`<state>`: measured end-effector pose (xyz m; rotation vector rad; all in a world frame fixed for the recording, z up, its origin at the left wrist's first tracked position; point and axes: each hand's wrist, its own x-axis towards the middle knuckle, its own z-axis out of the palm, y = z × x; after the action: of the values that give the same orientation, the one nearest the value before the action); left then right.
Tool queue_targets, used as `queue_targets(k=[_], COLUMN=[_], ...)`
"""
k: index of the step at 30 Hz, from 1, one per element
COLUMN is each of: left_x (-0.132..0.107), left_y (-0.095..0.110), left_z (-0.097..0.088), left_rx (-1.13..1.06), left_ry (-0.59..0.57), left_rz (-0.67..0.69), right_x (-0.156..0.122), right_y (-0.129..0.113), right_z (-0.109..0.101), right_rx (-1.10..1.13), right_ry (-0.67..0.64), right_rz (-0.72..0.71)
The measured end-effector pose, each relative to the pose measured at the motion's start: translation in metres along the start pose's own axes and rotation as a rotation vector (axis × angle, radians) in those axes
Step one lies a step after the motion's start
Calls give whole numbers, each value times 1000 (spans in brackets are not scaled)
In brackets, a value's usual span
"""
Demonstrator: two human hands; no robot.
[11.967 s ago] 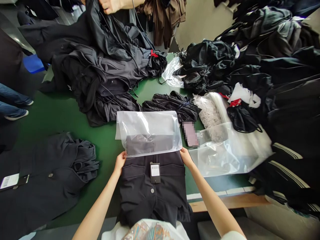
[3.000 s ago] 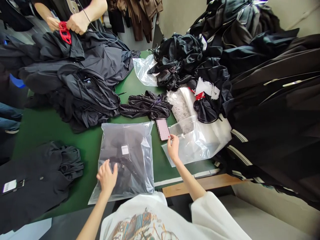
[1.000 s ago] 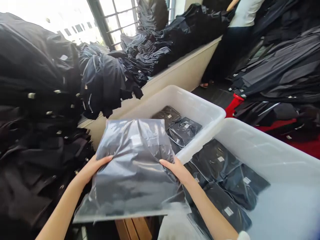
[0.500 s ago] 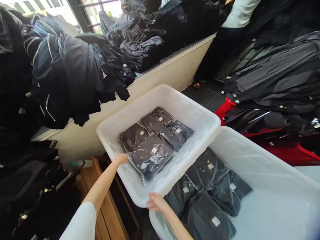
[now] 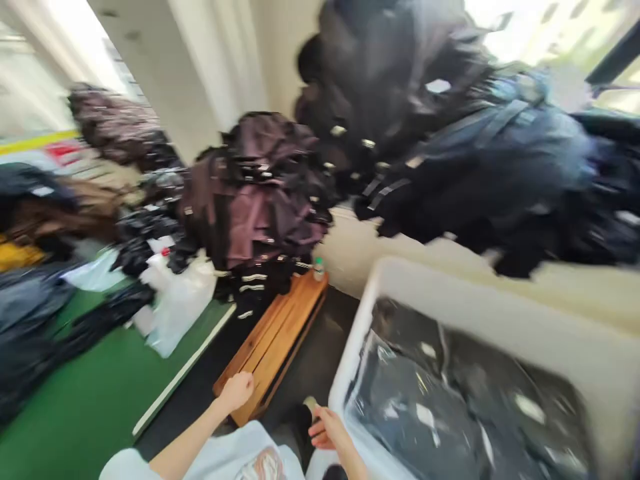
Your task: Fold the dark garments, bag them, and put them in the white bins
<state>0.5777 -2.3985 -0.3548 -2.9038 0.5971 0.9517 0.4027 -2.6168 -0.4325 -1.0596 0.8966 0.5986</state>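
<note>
My left hand (image 5: 237, 392) is curled closed above the near end of a slatted wooden bench (image 5: 273, 327), and nothing shows in it. My right hand (image 5: 328, 430) hangs beside the near left corner of a white plastic bin (image 5: 345, 380), its fingers partly spread and holding nothing. Whether it brushes the rim I cannot tell. Inside the bin lie several dark garments in clear plastic bags (image 5: 425, 393) with small white labels, blurred by motion.
A small bottle with a green cap (image 5: 319, 269) stands at the bench's far end. Dark maroon clothes (image 5: 265, 193) and black garments (image 5: 480, 180) are heaped along the wall. On the left a green table (image 5: 100, 373) carries a white plastic bag (image 5: 183, 297) and dark cloth.
The view has swung left, bringing the bench and green table into sight. Both hands have come off the upper bin's rim; the left has curled closed and the right has opened.
</note>
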Motion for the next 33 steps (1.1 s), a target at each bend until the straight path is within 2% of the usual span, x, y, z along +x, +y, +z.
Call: queue_targets(k=[3, 5, 8, 11, 13, 15, 17, 19, 22, 24, 26, 29, 31, 33], left_x=[-56, -93, -142, -187, -219, -258, -304, -357, -438, -481, -508, -515, -501, -482], left_y=[-104, -158, -221, -275, -312, -351, -388, -418, -444, -447, -440, -417, -400, -383], left_z=[14, 30, 63, 109, 146, 184, 218, 249, 290, 317, 342, 373, 386, 393], left_rx=[-228, -361, -543, -650, -694, -751, -854, -1007, -1252, -1375, -1486, -1662, -1813, -1989], left_ry=[138, 219, 348, 428, 437, 437, 426, 406, 360, 364, 422, 555, 620, 655], left_rz=[-304, -446, -604, -739, -812, -870, -894, -918, -1040, -1163, -1299, -1444, -1482, -1519], right_x=[14, 20, 25, 30, 34, 37, 33, 23, -2, -19, -36, -68, -92, -115], right_y=[-35, -61, -92, -98, -83, -54, -14, 34, 111, 160, 204, 265, 302, 338], right_z=[26, 64, 149, 250, 320, 393, 471, 549, 656, 717, 770, 841, 883, 922], right_rx=[-120, -180, -286, -375, -424, -488, -608, -849, -1237, -1363, -1456, -1695, -1862, -1971], right_ry=[88, 84, 64, 20, -48, -131, -210, -324, -559, -690, -826, -1088, -1237, -1371], right_rz=[4, -31, -107, -220, -302, -364, -386, -421, -530, -593, -709, -1105, -1359, -1496])
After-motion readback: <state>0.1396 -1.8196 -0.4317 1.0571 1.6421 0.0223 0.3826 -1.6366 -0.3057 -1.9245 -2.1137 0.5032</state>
